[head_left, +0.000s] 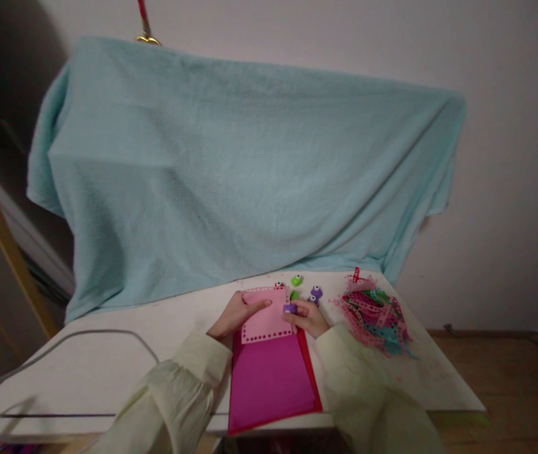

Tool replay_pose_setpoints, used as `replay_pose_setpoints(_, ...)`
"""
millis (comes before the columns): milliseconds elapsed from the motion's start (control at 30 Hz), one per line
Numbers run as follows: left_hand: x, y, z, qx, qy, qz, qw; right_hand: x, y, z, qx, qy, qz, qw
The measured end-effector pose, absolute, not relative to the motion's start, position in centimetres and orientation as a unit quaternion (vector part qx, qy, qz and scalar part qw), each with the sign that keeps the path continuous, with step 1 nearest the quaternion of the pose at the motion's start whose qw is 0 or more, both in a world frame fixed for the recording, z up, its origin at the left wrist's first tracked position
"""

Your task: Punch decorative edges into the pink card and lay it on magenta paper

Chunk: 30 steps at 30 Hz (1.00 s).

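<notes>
A pink sheet point(265, 318) with small punched shapes along its edges lies over the top of a magenta sheet point(269, 381), which has a red sheet point(310, 372) beneath it. My left hand point(238, 313) grips the pink sheet's left side, its thumb stretched over the surface. At the right edge of that sheet, my right hand point(307, 317) holds a small purple punch point(289, 309) between thumb and fingers. Just beyond my hands are a green punch point(297, 280), another purple one point(316, 291) and a red one point(279, 285), partly hidden.
A tangled pile of pink, green and blue punched strips point(375, 315) lies on the right of the white table point(108, 366). A light blue cloth point(250, 164) hangs behind the table. A grey cable point(103, 331) curves across the left side.
</notes>
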<state>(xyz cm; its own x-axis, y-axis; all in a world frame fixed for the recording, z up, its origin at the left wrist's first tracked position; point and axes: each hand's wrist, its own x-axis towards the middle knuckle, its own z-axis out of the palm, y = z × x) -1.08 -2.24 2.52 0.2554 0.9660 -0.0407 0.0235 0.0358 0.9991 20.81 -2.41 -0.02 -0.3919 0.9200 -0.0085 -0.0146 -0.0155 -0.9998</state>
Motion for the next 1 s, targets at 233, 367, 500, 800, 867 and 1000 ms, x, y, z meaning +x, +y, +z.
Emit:
replay_pose_setpoints(233, -0.8, -2.5, 3.2, 0.541, 0.451, 0.422, 0.57, 20.9, -2.4, -0.1, -0.39, -0.589, 0.597, 0.38)
replay_pose_setpoints(367, -0.6, -2.7, 3.4, 0.541, 0.445, 0.426, 0.573, 20.8, -2.4, -0.2, -0.379, -0.592, 0.6, 0.382)
replay_pose_setpoints(500, -0.6, -2.8, 3.3, 0.545, 0.441, 0.429, 0.57, 20.7, -2.4, -0.2, -0.369, -0.599, 0.601, 0.377)
replay_pose_setpoints(800, -1.0, -2.4, 3.4, 0.555, 0.432, 0.416, 0.576, 20.6, -2.7, 0.2, -0.367, -0.607, 0.599, 0.373)
replay_pose_setpoints(867, -0.9, -2.6, 3.7, 0.551, 0.437, 0.414, 0.578, 20.6, -2.7, 0.4, -0.366, -0.607, 0.596, 0.376)
replay_pose_setpoints(1000, -0.6, -3.0, 4.0, 0.546, 0.446, 0.425, 0.568, 20.6, -2.7, 0.2, -0.367, -0.608, 0.597, 0.374)
